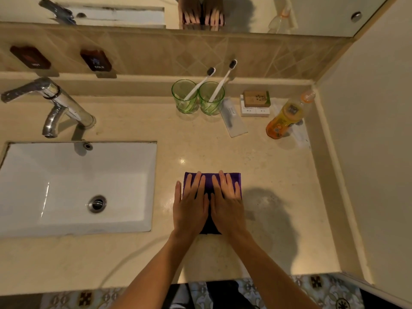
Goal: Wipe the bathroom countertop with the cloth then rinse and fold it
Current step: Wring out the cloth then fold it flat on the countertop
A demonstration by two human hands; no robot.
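Note:
A purple cloth (209, 179), folded into a rectangle, lies flat on the beige countertop (267, 170) to the right of the sink. My left hand (190, 208) presses flat on its left half with straight fingers. My right hand (227, 206) presses flat on its right half, fingers straight and slightly spread. The two hands lie side by side and cover most of the cloth; only its far edge and a dark strip between the wrists show.
A white sink (75, 188) with a chrome tap (55, 103) sits at the left. Two green glasses (198, 99) with toothbrushes, a flat sachet (231, 119), small boxes (256, 103) and an orange bottle (287, 117) stand along the back right. A wall (367, 152) bounds the right side.

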